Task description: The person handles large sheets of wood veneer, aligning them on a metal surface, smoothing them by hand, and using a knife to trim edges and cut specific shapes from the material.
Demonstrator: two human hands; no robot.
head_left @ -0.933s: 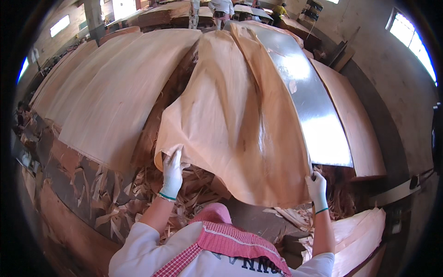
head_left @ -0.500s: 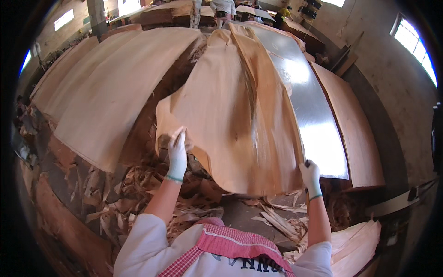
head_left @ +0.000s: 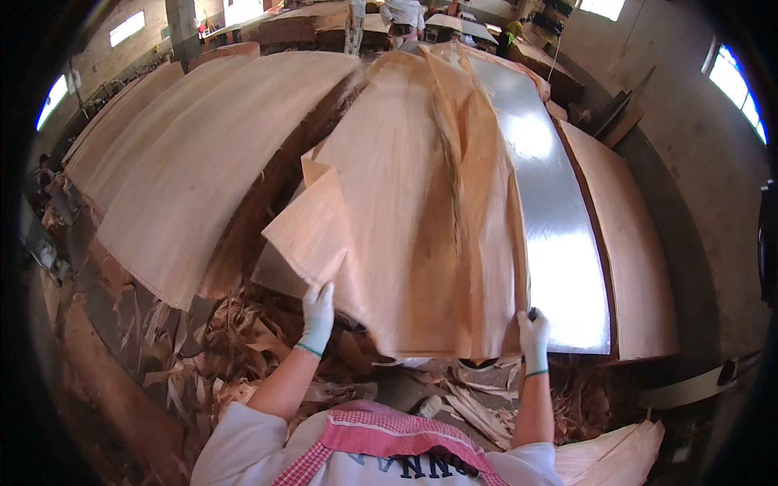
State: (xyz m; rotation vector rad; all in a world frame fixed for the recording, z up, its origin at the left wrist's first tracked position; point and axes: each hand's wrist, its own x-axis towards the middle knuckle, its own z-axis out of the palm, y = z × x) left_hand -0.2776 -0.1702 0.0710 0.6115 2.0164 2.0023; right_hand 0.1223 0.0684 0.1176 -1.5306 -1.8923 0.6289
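A large, thin tan veneer sheet (head_left: 397,243) stretches away from me, wrinkled and pleated lengthwise along its right part. At its near left edge my left hand (head_left: 318,317), in a white glove, pinches the veneer; just beyond, a corner flap is folded over. My right hand (head_left: 533,338), also gloved, is closed at the near right corner of the same sheet. A small dark thing shows at the top of that hand, too small to name. To the right of the veneer lies a shiny metal sheet (head_left: 567,275), partly covered by it.
Stacked veneer sheets (head_left: 219,154) lie on the left, another wood sheet (head_left: 628,251) on the right. Torn veneer scraps (head_left: 251,340) litter the floor around me. A long curved wood piece (head_left: 121,389) lies lower left. People (head_left: 403,14) stand at the far end.
Both hands have come nearer to me, bringing the veneer's near edge along. The left corner of the sheet has flipped into a raised fold, and the right hand has shifted slightly left.
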